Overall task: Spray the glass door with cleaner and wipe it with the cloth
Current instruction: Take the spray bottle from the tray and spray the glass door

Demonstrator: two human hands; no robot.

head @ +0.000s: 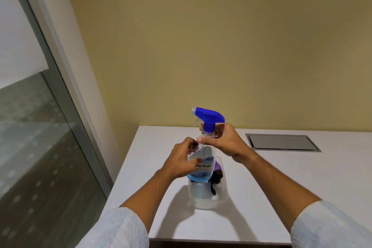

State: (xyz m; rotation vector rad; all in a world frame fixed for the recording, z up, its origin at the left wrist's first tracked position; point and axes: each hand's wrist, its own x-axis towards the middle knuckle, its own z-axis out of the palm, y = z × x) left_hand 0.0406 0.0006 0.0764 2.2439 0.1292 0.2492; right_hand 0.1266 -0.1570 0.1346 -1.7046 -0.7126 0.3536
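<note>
A clear spray bottle (202, 164) with a blue trigger head (209, 118) and a little blue liquid is held upright above a clear plastic tub (209, 197) on the white table (281, 187). My right hand (223, 140) grips its neck just under the trigger head. My left hand (181, 162) holds its body from the left. A purple cloth (218, 167) and something dark lie in the tub behind the bottle, partly hidden. The glass door (34, 127) stands at the left.
The door's grey metal frame (66, 94) runs diagonally beside the table's left edge. A grey recessed hatch (281, 142) is set into the tabletop at the back right. A yellow wall rises behind the table.
</note>
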